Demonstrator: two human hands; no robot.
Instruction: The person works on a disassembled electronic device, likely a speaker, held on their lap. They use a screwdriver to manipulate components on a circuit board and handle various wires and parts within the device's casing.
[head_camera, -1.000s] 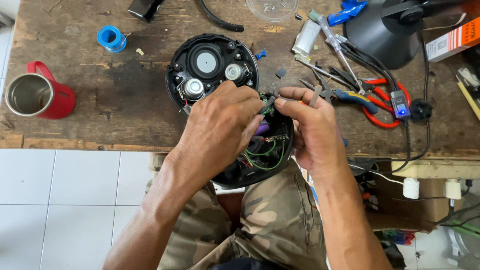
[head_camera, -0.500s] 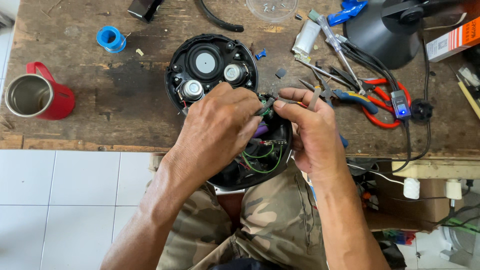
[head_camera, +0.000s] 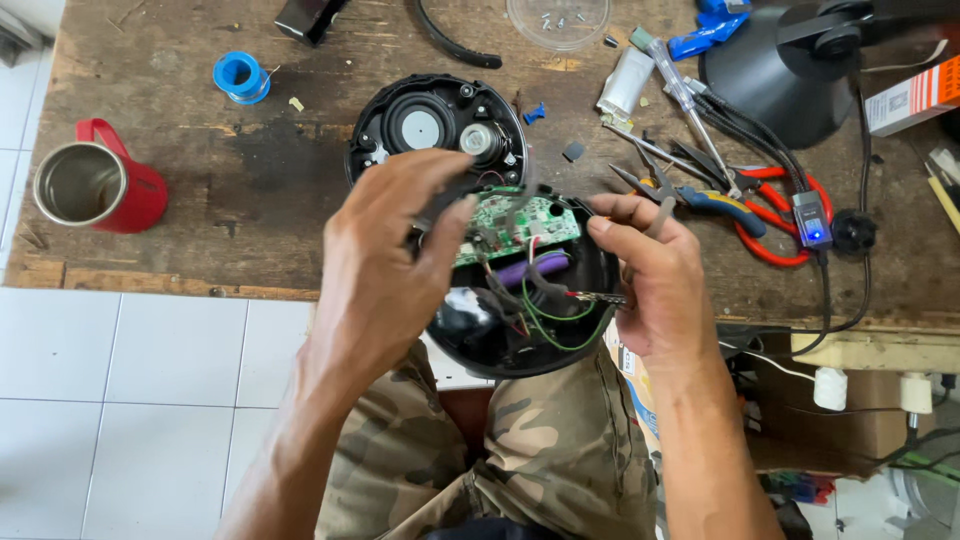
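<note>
Wooden bench — round black housing sits opened at its near edge, over the lap. Left hand, fingers loosely spread, hovers above the green circuit board. Right hand fingers pinch a thin red wire.

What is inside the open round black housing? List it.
Inside the round black housing: a green circuit board, a purple cell, and green, red and black wires. The left hand covers the left part.
</note>
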